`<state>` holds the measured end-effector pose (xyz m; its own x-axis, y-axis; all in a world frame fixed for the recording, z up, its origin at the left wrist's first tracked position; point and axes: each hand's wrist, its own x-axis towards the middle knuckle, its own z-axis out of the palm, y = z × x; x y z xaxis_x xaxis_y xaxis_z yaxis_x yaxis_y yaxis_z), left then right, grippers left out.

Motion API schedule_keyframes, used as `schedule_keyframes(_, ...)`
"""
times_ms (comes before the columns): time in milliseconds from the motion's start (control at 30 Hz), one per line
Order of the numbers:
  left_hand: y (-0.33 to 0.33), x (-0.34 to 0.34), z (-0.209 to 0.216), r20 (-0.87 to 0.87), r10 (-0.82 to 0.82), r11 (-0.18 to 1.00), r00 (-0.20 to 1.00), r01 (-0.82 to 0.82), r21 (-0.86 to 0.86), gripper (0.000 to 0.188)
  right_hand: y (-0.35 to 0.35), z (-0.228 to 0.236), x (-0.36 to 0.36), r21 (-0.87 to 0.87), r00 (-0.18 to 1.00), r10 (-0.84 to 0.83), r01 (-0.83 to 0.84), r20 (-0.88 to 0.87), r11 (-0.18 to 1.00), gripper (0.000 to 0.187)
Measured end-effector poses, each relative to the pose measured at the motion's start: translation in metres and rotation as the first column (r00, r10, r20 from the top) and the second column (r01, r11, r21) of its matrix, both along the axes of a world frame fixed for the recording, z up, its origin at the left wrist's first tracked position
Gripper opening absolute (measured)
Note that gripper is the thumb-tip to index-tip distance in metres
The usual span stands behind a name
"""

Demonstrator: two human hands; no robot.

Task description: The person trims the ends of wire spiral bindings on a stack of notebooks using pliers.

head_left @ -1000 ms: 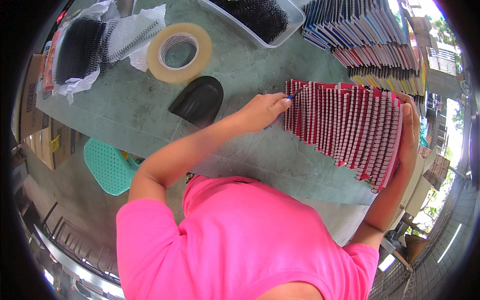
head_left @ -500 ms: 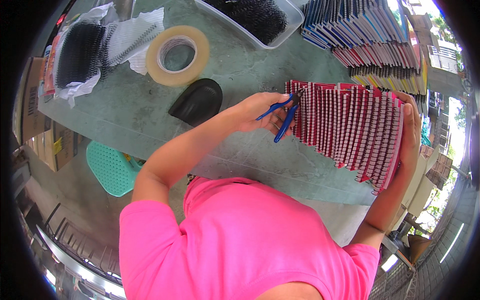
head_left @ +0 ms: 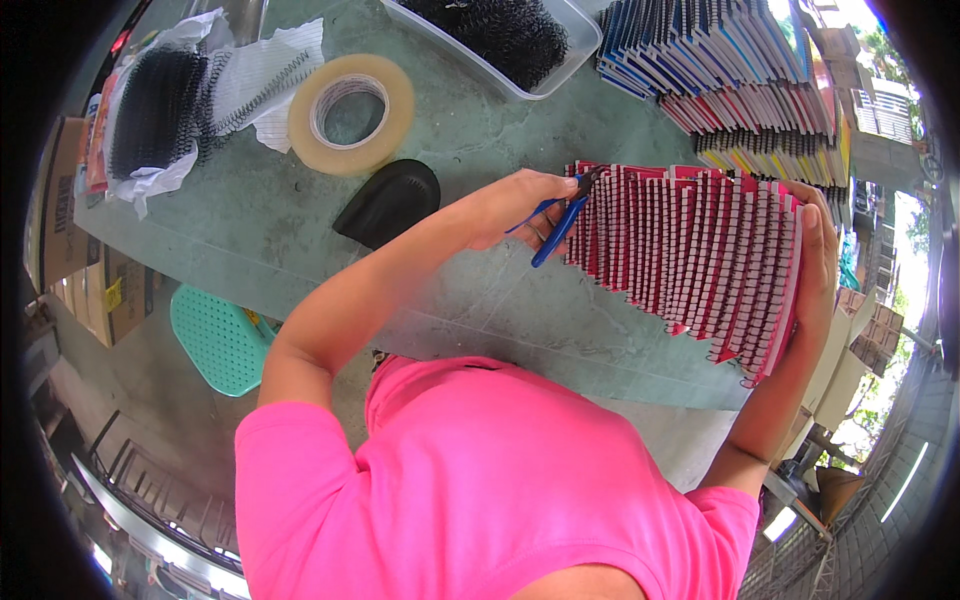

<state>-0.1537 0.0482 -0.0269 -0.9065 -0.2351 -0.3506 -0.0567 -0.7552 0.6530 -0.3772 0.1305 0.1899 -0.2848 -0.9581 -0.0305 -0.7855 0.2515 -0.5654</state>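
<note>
My left hand [head_left: 518,208] is closed around blue-handled wire cutters [head_left: 562,228]. Their dark jaws touch or nearly touch the upper left end of a long row of red spiral notebooks [head_left: 690,260]; the exact contact is too small to make out. The notebooks stand packed together with their dark coil bindings facing up, fanning out toward the right. At the row's far right end, my right hand [head_left: 818,255] is wrapped around the outermost notebook and presses against its pink-red cover. Some of its fingers are hidden behind the row.
Left of my left hand are a black rounded object [head_left: 390,203] and a roll of clear tape [head_left: 398,120]. Black coils [head_left: 160,115] lie in white wrapping, with more in a plastic bin [head_left: 545,93]. Notebook stacks [head_left: 710,55] stand behind. A turquoise stool [head_left: 220,340] is below the table edge.
My left hand and the cutters have shifted slightly up and left along the row's left end, with the handles swinging left. My right hand stays at the row's right end.
</note>
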Motion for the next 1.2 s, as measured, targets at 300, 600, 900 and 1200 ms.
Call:
schedule_keyframes(300,0.007,-0.015,-0.013,0.062,0.240,0.360,0.969,-0.030,-0.932,0.037,-0.002,0.000,0.005,-0.009,1.000,0.025,-0.025,0.012,1.000,0.053)
schedule_keyframes(600,-0.010,-0.005,0.003,0.005,-0.035,0.998,0.999,0.034,0.050,0.041,-0.001,-0.001,0.001,-0.013,1.000,0.007,-0.007,-0.001,1.000,0.053)
schedule_keyframes(900,-0.006,-0.009,-0.005,-0.083,-0.037,0.978,0.996,0.053,0.201,0.039,0.000,-0.001,0.000,-0.004,1.000,0.013,-0.013,0.002,1.000,0.052)
schedule_keyframes(1200,0.002,-0.009,-0.006,0.121,0.181,0.539,0.976,0.005,-0.842,0.035,-0.002,0.001,0.004,-0.002,0.998,0.014,-0.014,-0.060,1.000,0.056)
